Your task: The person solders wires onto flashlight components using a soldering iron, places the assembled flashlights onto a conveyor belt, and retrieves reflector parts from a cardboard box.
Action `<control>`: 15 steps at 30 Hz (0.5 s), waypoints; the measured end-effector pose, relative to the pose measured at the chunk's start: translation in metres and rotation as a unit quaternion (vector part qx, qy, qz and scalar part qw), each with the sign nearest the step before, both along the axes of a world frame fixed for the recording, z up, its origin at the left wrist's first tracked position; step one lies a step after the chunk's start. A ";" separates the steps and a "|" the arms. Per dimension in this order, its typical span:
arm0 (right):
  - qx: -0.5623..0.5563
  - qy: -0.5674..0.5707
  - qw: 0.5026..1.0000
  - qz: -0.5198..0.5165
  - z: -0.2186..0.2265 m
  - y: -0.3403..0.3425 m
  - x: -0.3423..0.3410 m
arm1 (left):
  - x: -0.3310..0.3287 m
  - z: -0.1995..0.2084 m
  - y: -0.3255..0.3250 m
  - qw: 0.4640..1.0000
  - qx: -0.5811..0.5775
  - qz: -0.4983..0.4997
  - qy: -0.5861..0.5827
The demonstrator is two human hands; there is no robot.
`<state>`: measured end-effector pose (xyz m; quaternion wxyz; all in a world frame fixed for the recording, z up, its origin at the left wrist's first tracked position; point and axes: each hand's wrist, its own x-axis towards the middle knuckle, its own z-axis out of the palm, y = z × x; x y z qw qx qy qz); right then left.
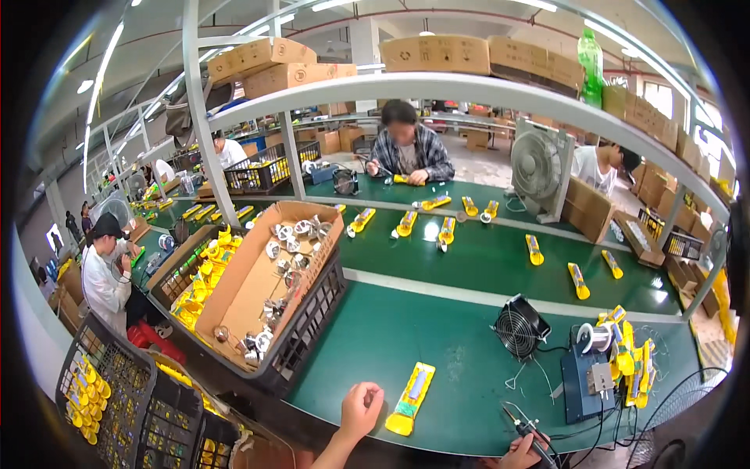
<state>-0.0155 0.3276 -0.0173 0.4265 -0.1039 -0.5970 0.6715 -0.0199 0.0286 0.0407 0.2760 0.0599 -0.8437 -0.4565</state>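
Observation:
My left hand point(361, 408) is over the green bench with its fingers curled in; whatever they may hold is hidden. Just right of it lies a yellow plastic housing point(411, 397), long and narrow, with a pale grey-blue strip and a green part in its hollow. At the lower edge, my right hand point(522, 455) grips a soldering iron point(525, 424), its tip pointing up and left, apart from the housing. A blue soldering station point(582, 383) stands right of the iron, with a solder wire spool point(595, 338) on top and more yellow housings point(625, 352) heaped beside it.
A cardboard box point(250, 289) of shiny reflector cups sits on a black crate point(312, 328) at left, near yellow housings. A small black fan point(519, 324) stands on the bench. Beyond, several housings lie on the green belt point(484, 258); a co-worker point(410, 148) sits across it.

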 end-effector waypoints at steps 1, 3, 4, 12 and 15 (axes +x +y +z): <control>-0.028 -0.022 0.999 -0.009 0.002 0.000 0.001 | 0.001 -0.001 0.006 1.000 -0.002 0.010 0.029; -0.024 -0.017 1.000 0.000 0.006 0.001 0.004 | 0.005 -0.002 0.014 0.999 -0.016 0.032 0.037; -0.034 0.004 0.999 -0.006 0.008 0.002 0.005 | 0.007 -0.004 0.017 0.998 -0.033 0.035 0.036; -0.104 0.011 0.994 0.014 0.013 0.002 0.005 | 0.017 -0.006 0.035 0.990 -0.125 0.055 0.018; -0.066 0.004 0.993 0.095 0.021 0.006 0.003 | 0.020 -0.003 0.036 0.988 -0.135 0.073 -0.008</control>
